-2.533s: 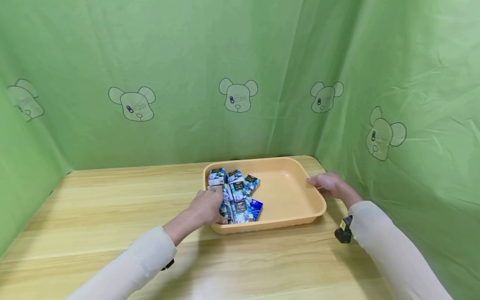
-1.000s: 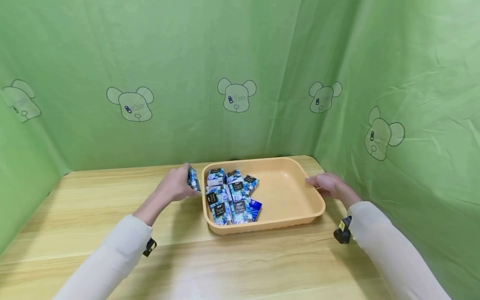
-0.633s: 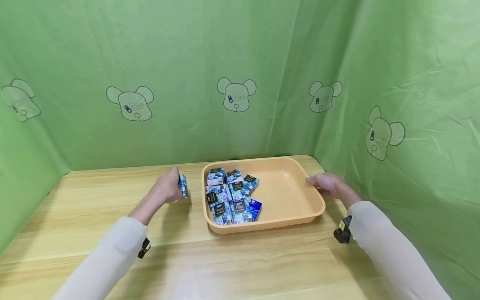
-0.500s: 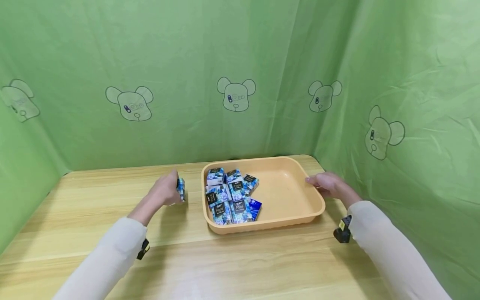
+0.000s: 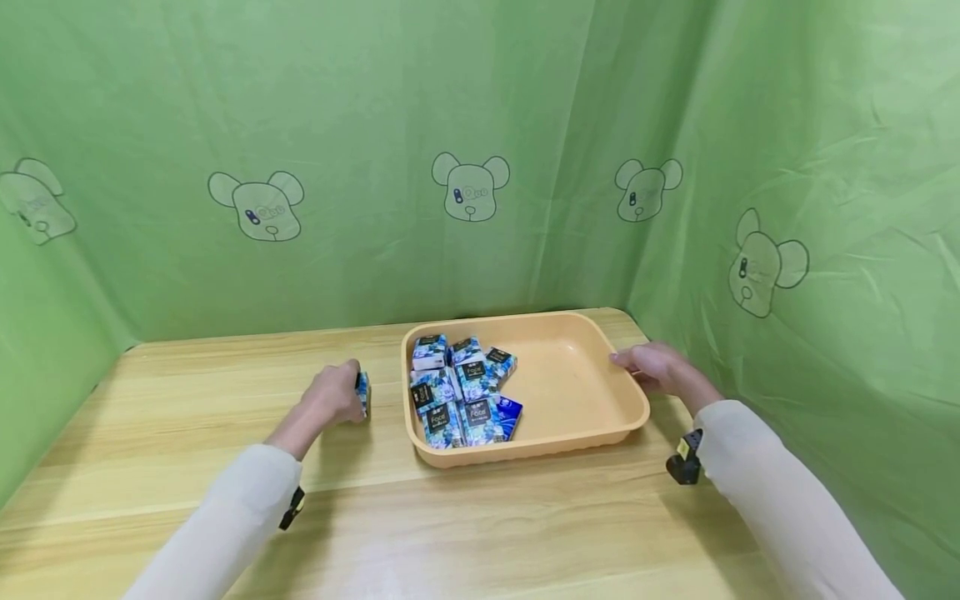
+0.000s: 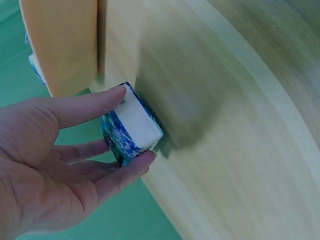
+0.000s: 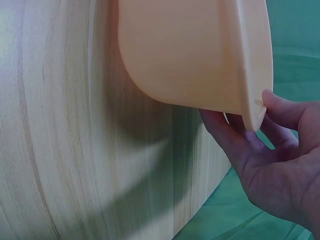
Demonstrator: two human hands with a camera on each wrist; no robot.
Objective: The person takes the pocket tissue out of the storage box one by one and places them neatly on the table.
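My left hand (image 5: 335,395) pinches a small blue floral tissue pack (image 6: 131,122) between thumb and fingers, left of the tray. In the left wrist view the pack's white side faces the thumb, and it sits at or just above the wooden surface; I cannot tell if it touches. An orange-beige plastic tray (image 5: 573,392) holds several more tissue packs (image 5: 478,421), bunched in its left half. At the tray's right end my right hand (image 7: 280,160) grips the rim, thumb on top and fingers underneath.
The wooden table (image 5: 225,417) extends left and in front of the tray. Green curtains (image 5: 360,167) with bear-head prints hang behind and on both sides. A small black device (image 5: 684,458) is strapped at the right wrist.
My left hand has left the tray's packs, carried one tissue pack left over the rim, and lowered it toward the table. The right hand has stayed on the rim.
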